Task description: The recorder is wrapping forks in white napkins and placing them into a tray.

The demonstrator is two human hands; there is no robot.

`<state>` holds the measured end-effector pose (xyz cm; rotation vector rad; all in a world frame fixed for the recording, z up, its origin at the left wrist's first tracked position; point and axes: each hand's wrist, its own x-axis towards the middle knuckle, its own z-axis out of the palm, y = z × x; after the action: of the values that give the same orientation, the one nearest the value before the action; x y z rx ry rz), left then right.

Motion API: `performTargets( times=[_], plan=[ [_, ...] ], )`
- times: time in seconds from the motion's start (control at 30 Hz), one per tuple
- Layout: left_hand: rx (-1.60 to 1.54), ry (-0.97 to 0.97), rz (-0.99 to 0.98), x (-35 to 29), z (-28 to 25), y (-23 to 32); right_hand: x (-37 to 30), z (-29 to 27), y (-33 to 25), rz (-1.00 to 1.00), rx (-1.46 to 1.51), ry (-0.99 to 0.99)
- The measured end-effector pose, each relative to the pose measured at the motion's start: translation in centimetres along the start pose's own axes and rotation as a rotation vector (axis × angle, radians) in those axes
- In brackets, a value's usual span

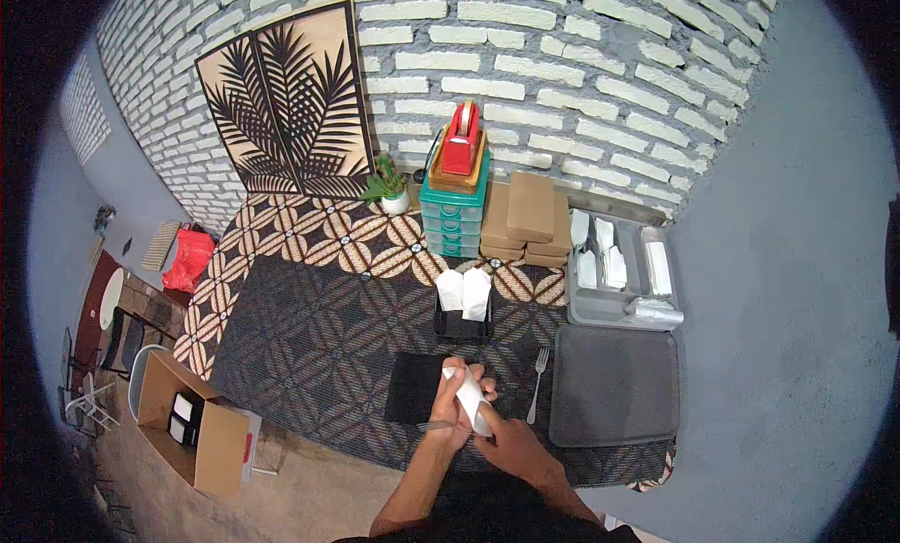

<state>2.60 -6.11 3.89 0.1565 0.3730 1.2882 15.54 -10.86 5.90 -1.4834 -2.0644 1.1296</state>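
My left hand [450,414] is closed around a rolled white paper napkin [469,393], its thumb along one side. At the near end of the roll, the fingers of my right hand [517,447] pinch the paper. Whether anything lies inside the roll is hidden. Under and left of my hands lies a dark cloth [410,384] on the table. To the right of them rests a metal fork [537,388], tines pointing away. Just beyond, a small black tray [462,330] holds two white folded paper pieces [476,294].
A dark grey tray [614,385] lies at the right, with a grey compartment tray [600,309] of white paper and wrapped bundles behind it. Brown boxes [531,207], a teal drawer unit [454,215] and a potted plant [394,198] line the wall. An opened carton [218,440] stands at lower left.
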Motion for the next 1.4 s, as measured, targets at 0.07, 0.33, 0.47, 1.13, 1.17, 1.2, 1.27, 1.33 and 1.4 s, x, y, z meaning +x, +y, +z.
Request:
performTargets(
  times=[0.07, 0.33, 0.47, 1.13, 1.17, 1.2, 1.27, 1.33, 1.4],
  plan=[
    [0.111, 0.063, -0.043, -0.1, 0.3, -0.1, 0.1, -0.3, -0.2, 0.01, 0.03, 0.026],
    [-0.207, 0.076, -0.082, 0.7, -2.8, -0.1, -0.7, -0.4, -1.2, -0.064, 0.093, 0.04],
    [-0.546, 0.195, -0.112, 1.0, -2.7, 1.5, -2.0, -1.0, -1.7, -0.118, 0.282, 0.255],
    [-0.105, 0.235, 0.239, 1.1, -1.5, 0.9, -3.9, -2.8, -3.2, 0.255, 0.334, 0.061],
    [-0.105, 0.235, 0.237, 1.0, -1.5, 0.8, -3.8, -2.5, -2.9, 0.216, 0.317, 0.084],
    [-0.078, 0.211, 0.24, 1.0, -1.5, 0.7, -3.7, -2.2, -2.7, 0.217, 0.318, 0.086],
    [-0.05, 0.189, 0.243, 1.0, -1.5, 0.6, -3.4, -1.6, -2.3, 0.207, 0.346, 0.122],
    [-0.009, 0.196, 0.247, 0.9, -1.3, 0.4, -3.2, -1.4, -2.1, 0.191, 0.341, 0.134],
    [0.013, 0.201, 0.241, 0.7, -1.1, 0.3, -2.8, -1.2, -2.0, 0.174, 0.336, 0.147]
  ],
)
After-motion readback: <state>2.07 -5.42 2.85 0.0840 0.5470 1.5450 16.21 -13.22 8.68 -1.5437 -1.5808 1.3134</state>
